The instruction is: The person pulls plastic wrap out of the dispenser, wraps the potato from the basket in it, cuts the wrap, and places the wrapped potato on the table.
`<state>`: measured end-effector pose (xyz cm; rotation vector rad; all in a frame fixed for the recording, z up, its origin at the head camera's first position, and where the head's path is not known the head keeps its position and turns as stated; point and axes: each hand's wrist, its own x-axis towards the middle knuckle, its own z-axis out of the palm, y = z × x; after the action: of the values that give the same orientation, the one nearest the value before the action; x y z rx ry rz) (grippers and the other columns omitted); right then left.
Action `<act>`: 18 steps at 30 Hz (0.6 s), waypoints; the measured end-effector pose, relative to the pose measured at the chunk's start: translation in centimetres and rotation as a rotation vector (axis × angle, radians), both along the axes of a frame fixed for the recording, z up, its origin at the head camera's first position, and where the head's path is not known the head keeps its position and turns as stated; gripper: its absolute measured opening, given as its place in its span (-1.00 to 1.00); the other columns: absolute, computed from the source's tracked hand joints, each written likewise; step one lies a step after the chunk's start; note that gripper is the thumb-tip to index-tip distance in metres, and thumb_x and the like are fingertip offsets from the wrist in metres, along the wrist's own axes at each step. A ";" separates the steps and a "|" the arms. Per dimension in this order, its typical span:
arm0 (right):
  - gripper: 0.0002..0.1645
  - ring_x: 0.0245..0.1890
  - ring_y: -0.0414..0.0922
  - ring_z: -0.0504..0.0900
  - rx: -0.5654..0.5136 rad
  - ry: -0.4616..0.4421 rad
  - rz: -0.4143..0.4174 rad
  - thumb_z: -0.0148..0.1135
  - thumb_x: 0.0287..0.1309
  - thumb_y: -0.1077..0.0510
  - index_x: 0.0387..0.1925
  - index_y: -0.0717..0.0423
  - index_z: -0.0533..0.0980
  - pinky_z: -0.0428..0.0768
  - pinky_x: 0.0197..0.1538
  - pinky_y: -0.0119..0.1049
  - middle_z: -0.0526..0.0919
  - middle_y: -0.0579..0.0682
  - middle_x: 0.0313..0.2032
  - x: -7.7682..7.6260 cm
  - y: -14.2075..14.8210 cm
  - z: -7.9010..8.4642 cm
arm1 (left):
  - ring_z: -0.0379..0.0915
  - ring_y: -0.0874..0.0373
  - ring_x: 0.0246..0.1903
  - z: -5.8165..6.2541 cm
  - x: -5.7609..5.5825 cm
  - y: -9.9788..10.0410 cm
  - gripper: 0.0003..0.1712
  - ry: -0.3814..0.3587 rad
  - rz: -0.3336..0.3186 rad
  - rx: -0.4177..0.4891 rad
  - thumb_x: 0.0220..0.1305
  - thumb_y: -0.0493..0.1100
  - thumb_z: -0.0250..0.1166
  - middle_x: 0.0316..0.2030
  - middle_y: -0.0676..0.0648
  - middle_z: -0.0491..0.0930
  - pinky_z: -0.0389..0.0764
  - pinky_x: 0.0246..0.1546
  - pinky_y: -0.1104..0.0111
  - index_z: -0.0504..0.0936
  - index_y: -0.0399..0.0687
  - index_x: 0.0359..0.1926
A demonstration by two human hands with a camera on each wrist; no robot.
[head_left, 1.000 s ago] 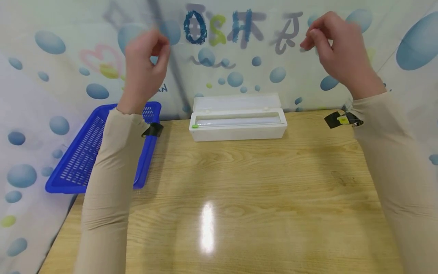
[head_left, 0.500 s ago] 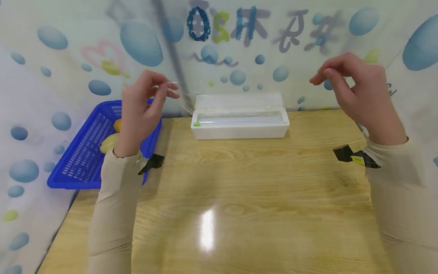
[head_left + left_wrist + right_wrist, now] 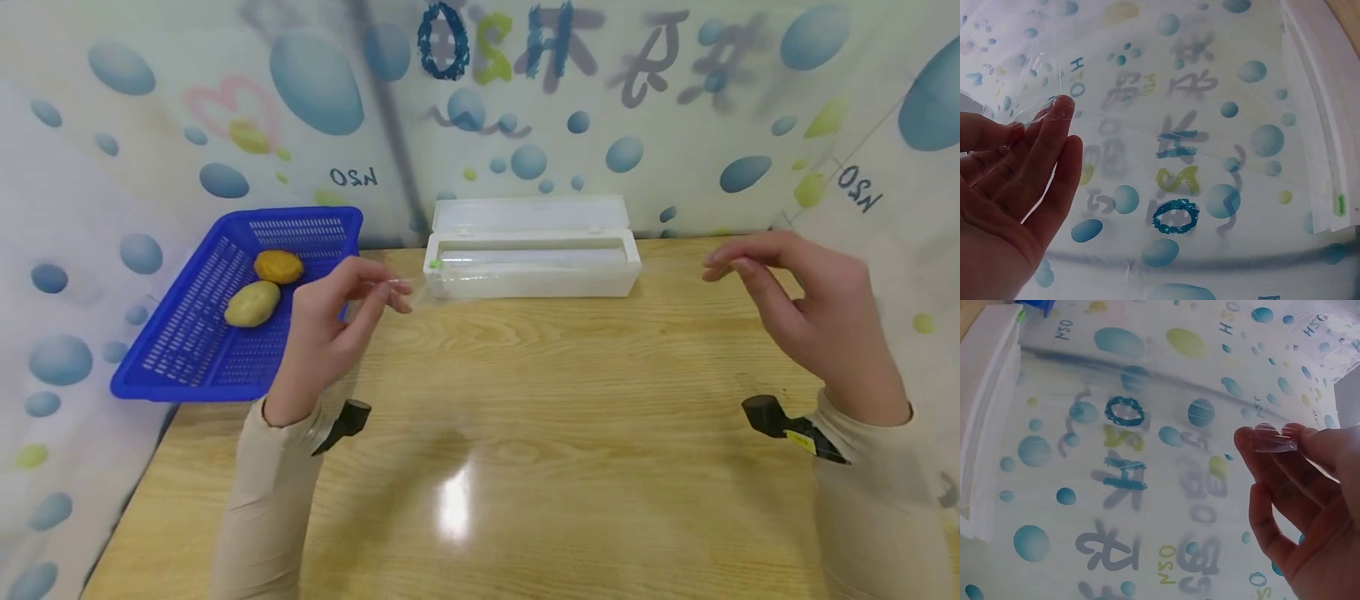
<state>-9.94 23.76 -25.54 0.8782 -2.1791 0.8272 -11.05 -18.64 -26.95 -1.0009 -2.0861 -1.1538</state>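
Backdrop (image 3: 67,317): a pale sheet with blue and green spots and painted lettering, rising behind the worktop (image 3: 562,383).
Basket (image 3: 180,393): blue, slotted, at the left back part of the wood-grained worktop.
Potato (image 3: 252,304): pale, lying in the basket.
Orange lump (image 3: 279,267): also in the basket, just behind the potato; its kind is unclear.
Left hand (image 3: 326,321): raised beside the basket's right side, beige sleeve (image 3: 266,500) below, black camera mount (image 3: 350,419) at the wrist.
Left fingers (image 3: 1063,109): thumb and fingertips almost closed, pinching film; the other fingers are loosely bent.
Film (image 3: 1035,115): clear and hard to make out, bunched in the left pinch; a faint stretch shows between that hand and the box.
Box (image 3: 540,281): white, long, at the back of the worktop between the two hands, apart from both; its lid (image 3: 528,215) stands open against the backdrop.
Roll (image 3: 536,257): pale, lying lengthwise inside the box.
Green tab (image 3: 436,264): at the box's left front corner.
Right hand (image 3: 817,321): raised over the worktop's right side, well apart from the box.
Right fingers (image 3: 1266,462): thumb against fingertips, pinching a crumpled edge of the film.
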 end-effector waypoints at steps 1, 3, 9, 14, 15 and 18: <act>-0.59 -0.23 -0.47 0.51 0.003 0.003 0.014 0.04 0.42 0.08 -0.22 0.40 0.58 0.37 -0.12 -0.57 0.65 0.04 -0.36 0.2 0.0 -0.2 | 0.63 0.21 -0.41 -0.4 0.2 -0.1 -0.89 -0.014 -0.015 -0.008 0.31 -0.45 0.12 -0.32 -0.11 0.69 0.44 -0.53 0.55 0.56 -0.34 -0.20; -0.48 -0.29 -0.45 0.48 0.008 0.025 0.054 -0.01 0.43 -0.03 -0.26 0.39 0.58 0.36 -0.16 -0.59 0.64 0.06 -0.40 0.6 0.1 -0.8 | 0.63 0.20 -0.43 -1.1 0.6 -0.4 -0.86 -0.038 -0.045 -0.024 0.26 -0.49 0.12 -0.35 -0.09 0.69 0.53 -0.47 0.51 0.57 -0.32 -0.21; -0.48 -0.37 -0.35 0.50 0.063 0.093 0.225 -0.06 0.46 -0.05 -0.36 0.31 0.57 0.39 -0.17 -0.63 0.63 -0.02 -0.45 1.2 -0.4 -3.0 | 0.61 0.18 -0.48 -4.2 1.3 -1.3 -0.72 -0.143 -0.157 -0.093 0.14 -0.62 0.15 -0.40 -0.06 0.66 0.59 -0.47 0.47 0.56 -0.24 -0.25; -0.59 -0.39 -0.31 0.52 0.190 -0.006 0.339 -0.08 0.47 0.00 -0.28 0.18 0.59 0.45 -0.22 -0.55 0.63 -0.14 -0.37 1.6 0.0 -5.9 | 0.59 0.18 -0.49 -7.4 1.5 -1.5 -0.74 -0.315 -0.271 -0.225 0.21 -0.58 0.15 -0.44 0.00 0.61 0.61 -0.47 0.41 0.53 -0.15 -0.28; -0.60 -0.40 -0.31 0.52 0.220 -0.044 0.347 -0.09 0.47 -0.01 -0.25 0.14 0.59 0.45 -0.25 -0.53 0.63 -0.16 -0.35 1.7 0.1 -6.5 | 0.58 0.19 -0.48 -8.1 1.6 -1.5 -0.76 -0.351 -0.286 -0.260 0.23 -0.55 0.14 -0.45 0.01 0.60 0.61 -0.47 0.41 0.52 -0.14 -0.28; -0.69 -0.41 -0.33 0.48 0.304 -0.158 0.352 -0.04 0.45 -0.01 -0.20 0.03 0.58 0.42 -0.33 -0.51 0.63 -0.24 -0.31 2.0 0.3 -8.5 | 0.58 0.20 -0.48 -10.0 1.8 -1.5 -0.80 -0.421 -0.296 -0.372 0.28 -0.49 0.14 -0.48 0.00 0.60 0.59 -0.45 0.43 0.51 -0.12 -0.27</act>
<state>-7.93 24.03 -34.03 1.4210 -2.3640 0.7578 -9.22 -20.11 -36.94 -1.3710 -2.6214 -1.2255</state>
